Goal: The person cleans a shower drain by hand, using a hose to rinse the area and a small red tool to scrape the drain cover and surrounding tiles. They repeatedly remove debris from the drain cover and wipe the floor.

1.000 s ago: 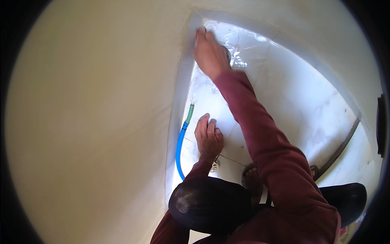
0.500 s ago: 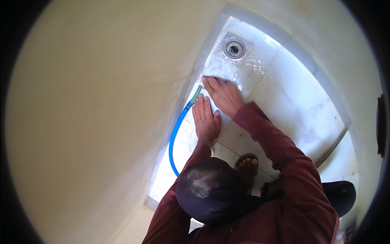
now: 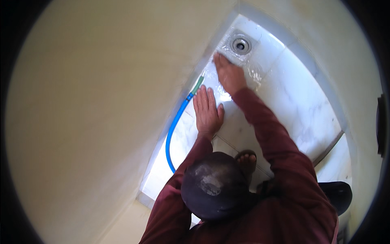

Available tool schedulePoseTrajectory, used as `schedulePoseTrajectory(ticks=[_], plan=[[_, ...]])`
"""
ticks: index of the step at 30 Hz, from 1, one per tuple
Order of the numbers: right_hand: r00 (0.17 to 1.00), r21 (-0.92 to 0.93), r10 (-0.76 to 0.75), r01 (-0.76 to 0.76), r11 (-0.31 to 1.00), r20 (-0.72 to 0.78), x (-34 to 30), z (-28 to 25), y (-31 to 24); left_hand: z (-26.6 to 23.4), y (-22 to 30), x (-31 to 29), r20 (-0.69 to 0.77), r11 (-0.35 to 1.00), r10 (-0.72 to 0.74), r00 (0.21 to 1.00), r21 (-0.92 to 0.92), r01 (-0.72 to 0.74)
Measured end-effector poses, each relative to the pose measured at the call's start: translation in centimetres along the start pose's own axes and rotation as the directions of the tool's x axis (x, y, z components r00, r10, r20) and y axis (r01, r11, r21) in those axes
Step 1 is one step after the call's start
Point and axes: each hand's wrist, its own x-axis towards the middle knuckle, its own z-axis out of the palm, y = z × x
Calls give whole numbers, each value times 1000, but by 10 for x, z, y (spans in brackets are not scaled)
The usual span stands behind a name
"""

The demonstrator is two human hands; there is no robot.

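Curving at left along the foot of a smooth cream wall: a bright-blue flexible hose, ending in a short green tube on wet, white marbled floor tiles. Just beside the green end, palm down, a bare left hand, with fingers slightly spread and thumb well apart; contact with the hose hard to tell. Farther right, stretched ahead over the wet patch, a blurred right hand, fingers seemingly close together; impossible to tell whether pinching anything. Beyond, a round grey metal drain. Probably best for rubbing the tiles: press low and flat, stroke short and overlapping toward the drain, and brace clear of the hose's mouth.
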Motion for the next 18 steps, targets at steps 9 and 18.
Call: schedulePoseTrajectory(ticks=[9,18], plan=[[988,168,-8,-17,986,151,-28,8,-25,7,-3,-2,28,1000,-20,999,-13,20],[971,14,-16,13,1000,240,3,-46,41,-2,-4,-18,3,999,-17,1000,-27,17]])
